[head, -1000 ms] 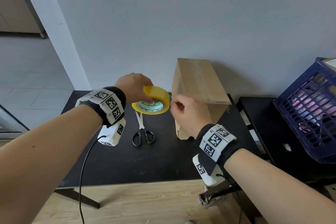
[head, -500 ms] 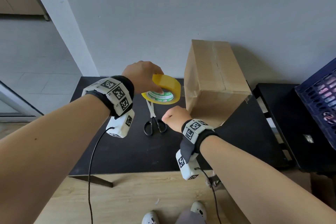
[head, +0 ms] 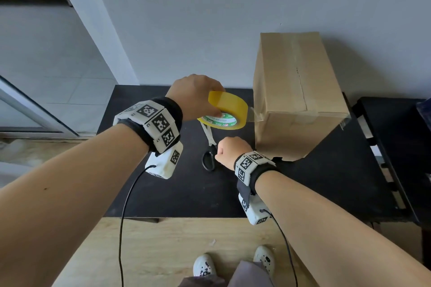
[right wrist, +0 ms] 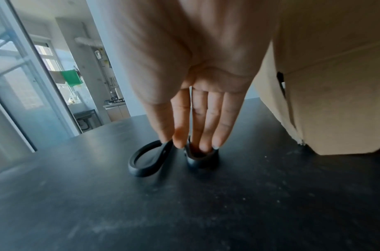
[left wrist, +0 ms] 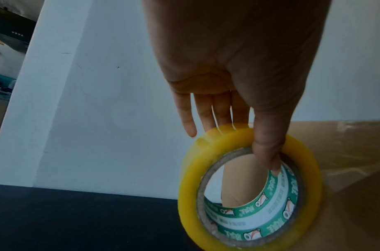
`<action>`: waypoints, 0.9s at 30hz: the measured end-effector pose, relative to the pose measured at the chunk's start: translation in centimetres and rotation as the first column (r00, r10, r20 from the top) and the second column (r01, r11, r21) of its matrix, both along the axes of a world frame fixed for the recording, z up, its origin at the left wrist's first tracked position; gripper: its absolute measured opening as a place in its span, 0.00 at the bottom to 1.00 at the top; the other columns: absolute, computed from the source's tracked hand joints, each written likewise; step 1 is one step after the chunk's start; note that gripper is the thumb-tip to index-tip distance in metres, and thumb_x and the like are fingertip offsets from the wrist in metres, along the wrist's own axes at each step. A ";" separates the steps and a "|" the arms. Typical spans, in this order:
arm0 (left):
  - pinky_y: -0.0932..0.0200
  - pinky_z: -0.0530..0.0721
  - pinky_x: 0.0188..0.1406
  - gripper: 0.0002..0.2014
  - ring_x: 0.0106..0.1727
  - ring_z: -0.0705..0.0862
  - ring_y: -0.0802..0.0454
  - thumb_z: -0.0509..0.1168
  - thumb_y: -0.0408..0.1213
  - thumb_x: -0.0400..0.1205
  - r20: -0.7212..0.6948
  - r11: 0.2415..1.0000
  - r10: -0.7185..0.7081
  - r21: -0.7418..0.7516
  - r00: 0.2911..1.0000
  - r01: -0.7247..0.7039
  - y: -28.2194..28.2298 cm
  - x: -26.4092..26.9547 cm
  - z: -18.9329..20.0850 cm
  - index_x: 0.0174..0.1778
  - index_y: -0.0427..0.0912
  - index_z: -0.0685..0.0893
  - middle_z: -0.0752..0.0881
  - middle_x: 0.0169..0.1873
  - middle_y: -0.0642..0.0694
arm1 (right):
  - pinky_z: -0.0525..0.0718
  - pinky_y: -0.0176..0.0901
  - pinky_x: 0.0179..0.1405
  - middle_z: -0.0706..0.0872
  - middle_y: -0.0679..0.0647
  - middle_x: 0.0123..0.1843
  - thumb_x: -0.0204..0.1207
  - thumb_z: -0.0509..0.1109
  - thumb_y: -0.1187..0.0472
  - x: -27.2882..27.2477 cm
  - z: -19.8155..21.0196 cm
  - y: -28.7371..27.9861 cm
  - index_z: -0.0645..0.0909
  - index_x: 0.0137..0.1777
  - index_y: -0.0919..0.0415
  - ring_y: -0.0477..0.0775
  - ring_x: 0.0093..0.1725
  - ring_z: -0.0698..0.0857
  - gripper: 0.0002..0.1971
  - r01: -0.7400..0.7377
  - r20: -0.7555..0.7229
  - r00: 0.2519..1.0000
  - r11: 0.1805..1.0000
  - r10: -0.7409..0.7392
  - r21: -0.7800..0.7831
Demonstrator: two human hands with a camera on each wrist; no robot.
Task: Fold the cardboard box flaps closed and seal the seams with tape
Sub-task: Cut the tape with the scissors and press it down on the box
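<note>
A closed cardboard box [head: 298,91] stands on the black table [head: 186,193], clear tape along its top seam. My left hand [head: 193,95] grips the yellow tape roll [head: 229,106] just left of the box, thumb inside the core [left wrist: 268,158]. A clear strip runs from the roll to the box's near left corner. Black-handled scissors [head: 208,142] lie on the table under the roll. My right hand [head: 231,149] is down on their handles [right wrist: 146,159], fingertips inside one loop and thumb at the other. The box's side [right wrist: 335,101] is close on the right.
A second black table [head: 396,147] stands to the right with a blue crate [head: 425,109] at the frame edge. The grey wall is right behind the box. Cables hang from both wrists over the table's front edge. My shoes [head: 205,265] stand on the wooden floor.
My right hand has left the box's front and dropped left onto the scissors' handles. The left hand keeps the roll and has shifted a little toward the box.
</note>
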State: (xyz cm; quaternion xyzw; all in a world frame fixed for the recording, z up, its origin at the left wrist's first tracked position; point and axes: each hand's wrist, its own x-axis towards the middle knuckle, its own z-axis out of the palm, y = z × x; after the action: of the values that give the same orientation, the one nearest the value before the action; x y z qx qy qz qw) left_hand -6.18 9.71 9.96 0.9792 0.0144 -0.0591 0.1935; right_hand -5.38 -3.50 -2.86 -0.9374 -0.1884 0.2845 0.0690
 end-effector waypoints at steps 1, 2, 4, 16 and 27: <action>0.57 0.76 0.52 0.23 0.60 0.81 0.50 0.74 0.48 0.70 0.001 1.000 0.001 0.001 1.000 -0.001 0.0 0.0 -0.1 0.62 0.56 0.83 0.86 0.57 0.53 | 0.79 0.44 0.41 0.84 0.56 0.40 0.73 0.69 0.55 0.1 0.0 0.0 0.78 0.38 0.58 0.63 0.49 0.86 0.08 0.001 0.001 1.000 1.000 -0.001 -0.031; 0.57 0.75 0.52 0.23 0.60 0.81 0.50 0.74 0.47 0.70 0.001 1.000 0.001 0.002 1.000 -0.001 0.1 0.0 -0.1 0.62 0.56 0.83 0.87 0.57 0.53 | 0.79 0.44 0.40 0.84 0.55 0.40 0.72 0.71 0.51 0.2 -0.1 -0.2 0.78 0.39 0.58 0.62 0.48 0.86 0.11 -0.010 0.006 1.000 0.998 0.010 -0.063; 0.57 0.76 0.52 0.22 0.60 0.81 0.50 0.74 0.48 0.70 0.002 1.000 0.003 0.003 1.000 -0.003 0.1 0.0 -0.1 0.62 0.56 0.83 0.86 0.57 0.54 | 0.79 0.44 0.40 0.86 0.55 0.43 0.70 0.73 0.46 0.3 -0.1 -0.5 0.81 0.44 0.58 0.60 0.49 0.87 0.15 -0.013 0.028 0.999 0.995 0.016 -0.101; 0.54 0.78 0.54 0.22 0.60 0.80 0.50 0.73 0.49 0.71 0.035 1.000 -0.008 0.004 0.999 0.008 -2.0 0.5 0.5 0.62 0.56 0.82 0.86 0.56 0.53 | 0.79 0.46 0.40 0.84 0.58 0.55 0.69 0.73 0.62 0.8 1.6 -4.7 0.72 0.58 0.61 0.62 0.56 0.85 0.19 0.001 0.074 0.997 0.985 0.012 -0.174; 0.55 0.79 0.51 0.22 0.56 0.82 0.48 0.74 0.55 0.68 0.031 0.996 0.051 0.069 0.998 -0.053 -4.5 0.9 0.6 0.58 0.57 0.83 0.86 0.54 0.53 | 0.88 0.49 0.54 0.87 0.59 0.57 0.65 0.70 0.64 0.8 6.7 -8.0 0.83 0.61 0.57 0.61 0.55 0.87 0.22 -0.010 0.029 0.999 0.996 0.013 -0.091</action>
State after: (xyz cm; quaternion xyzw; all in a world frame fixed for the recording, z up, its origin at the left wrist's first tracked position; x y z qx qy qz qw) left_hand -5.26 5.25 10.55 0.9855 0.0389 -0.0393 0.1607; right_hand -4.63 -11.50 3.80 -0.9426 -0.1818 0.2792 0.0220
